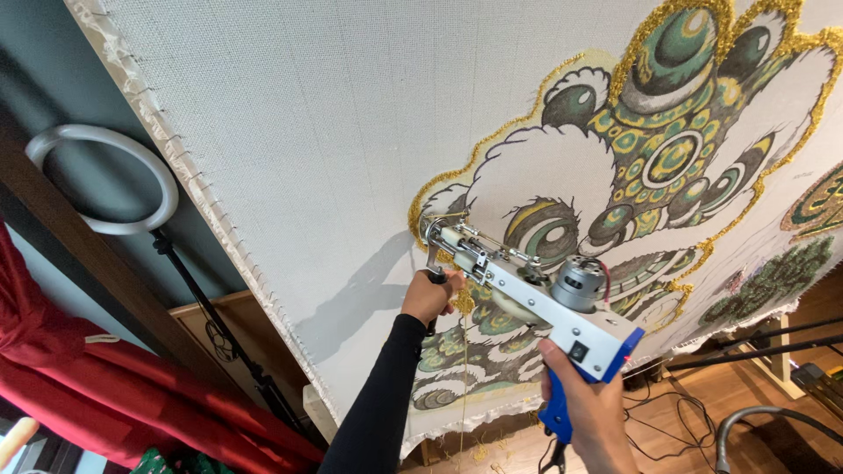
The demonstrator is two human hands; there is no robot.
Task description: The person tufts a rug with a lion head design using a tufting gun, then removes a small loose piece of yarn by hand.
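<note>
A tufting gun with a white body, grey motor and blue handle is pressed nose-first against a large stretched cloth. My left hand, in a black sleeve, grips the gun's front handle. The blue rear grip is held by my right hand. The cloth bears a lion-dance head design in green, white and gold yarn. The gun's tip sits at the gold outline on the design's left edge. Gold yarn hangs under the gun.
A ring light on a black stand is at the left, beside red fabric. Cables and a grey hose lie on the wooden floor at lower right. A wooden frame edge with nails holds the cloth.
</note>
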